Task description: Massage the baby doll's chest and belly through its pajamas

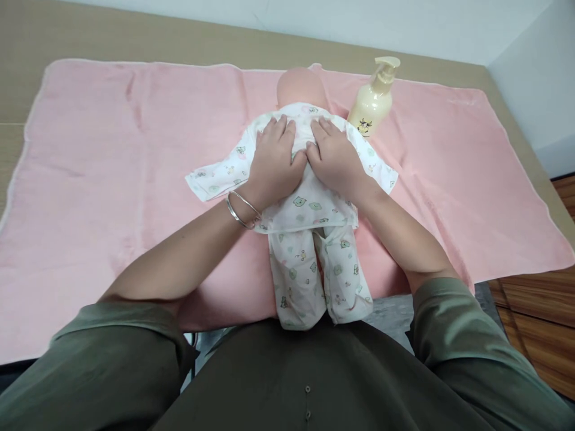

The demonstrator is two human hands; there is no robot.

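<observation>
A baby doll [302, 88] lies face down in front of me, the bald back of its head pointing away. It wears a white printed shirt [309, 200] and matching trousers [300, 275], whose legs reach the near table edge by my body. My left hand [279, 158] rests flat on the left side of the doll's upper back, fingers extended. On the right side, my right hand [335, 154] lies flat in the same way. Both thumbs point inward and nearly meet at the middle. The doll's face and hands are hidden.
A pink blanket [99, 155] covers most of the wooden table [188, 42] under the doll. Beyond the doll's right shoulder stands a cream pump bottle [372, 105] with a cow picture. A white wall [404, 24] runs behind the table, and brown wooden drawers [539, 305] are at the lower right.
</observation>
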